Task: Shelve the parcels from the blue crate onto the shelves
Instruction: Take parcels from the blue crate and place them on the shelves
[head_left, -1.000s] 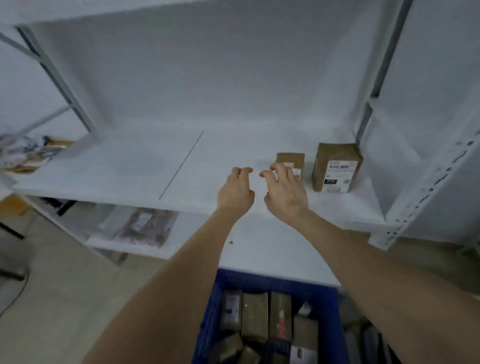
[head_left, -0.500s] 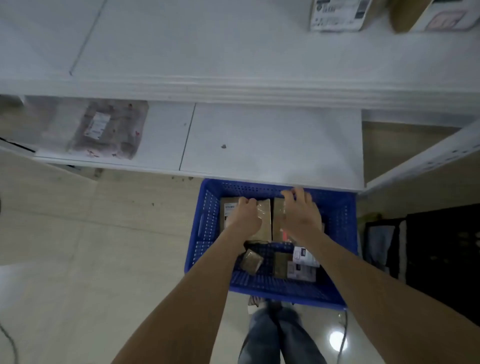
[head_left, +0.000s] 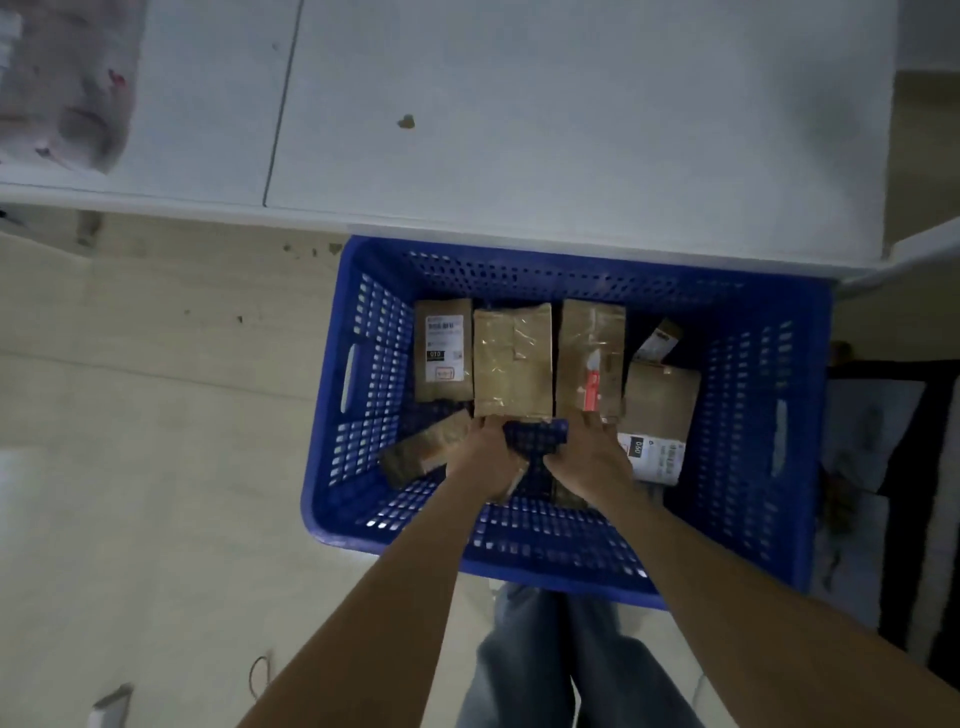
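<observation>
Your left hand (head_left: 480, 457) and right hand (head_left: 587, 454) are both down in the blue crate (head_left: 748, 415), fingers curled at the near ends of two upright parcels (head_left: 511, 361); whether they grip yet, you cannot tell. The shelf (head_left: 571, 130) waits just beyond.

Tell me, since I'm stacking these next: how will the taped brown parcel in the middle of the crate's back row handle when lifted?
The taped brown parcel looks boxy with straight edges, so probably stiff. Its glossy tape may be a little slippery. Standing among neighbours in the blue crate, it could tip once they go.
</observation>
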